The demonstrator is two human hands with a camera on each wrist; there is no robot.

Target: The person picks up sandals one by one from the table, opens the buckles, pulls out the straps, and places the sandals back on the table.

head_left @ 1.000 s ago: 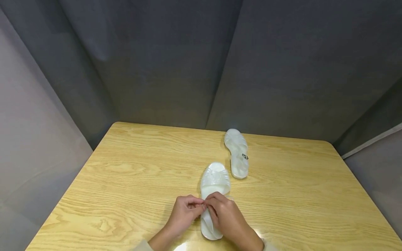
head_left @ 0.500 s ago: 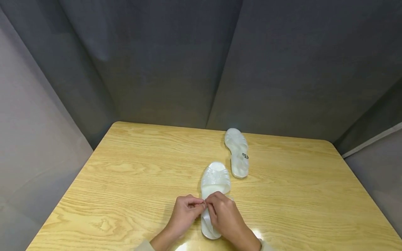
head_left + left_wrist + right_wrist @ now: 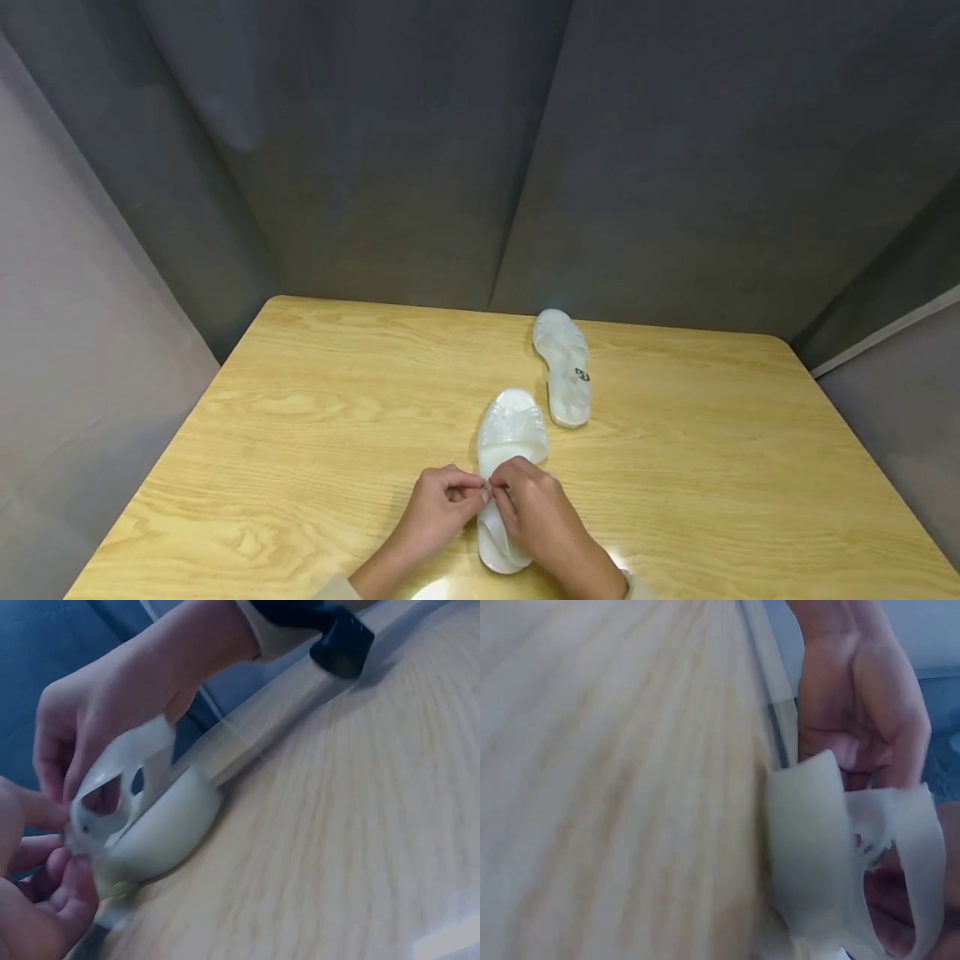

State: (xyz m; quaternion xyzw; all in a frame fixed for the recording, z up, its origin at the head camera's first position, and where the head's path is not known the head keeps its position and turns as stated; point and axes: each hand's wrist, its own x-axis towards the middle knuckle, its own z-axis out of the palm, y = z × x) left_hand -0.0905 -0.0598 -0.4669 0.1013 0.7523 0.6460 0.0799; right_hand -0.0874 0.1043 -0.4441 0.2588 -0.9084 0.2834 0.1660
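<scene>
A translucent white jelly sandal [image 3: 514, 425] lies sole down, its toe pointing away. My left hand [image 3: 441, 504] pinches at the left side of its ankle strap [image 3: 131, 761] with thumb and fingertips. From the right, my right hand [image 3: 536, 504] reaches over the sandal, its fingertips pinching the strap close beside the left ones. The strap stands up in a loop above the heel [image 3: 806, 840] in both wrist views. What lies between the fingertips is mostly hidden. Farther back, a second matching sandal [image 3: 564, 358] lies with a dark mark on it.
The wooden table [image 3: 337, 400] has rounded far corners and ends at a dark grey curtain [image 3: 390, 167]. Paler grey panels flank it left and right. A dark band is worn on the right wrist [image 3: 341, 645].
Both hands stay at the strap with only tiny finger movements. The head view has shifted slightly; the sandals keep their places.
</scene>
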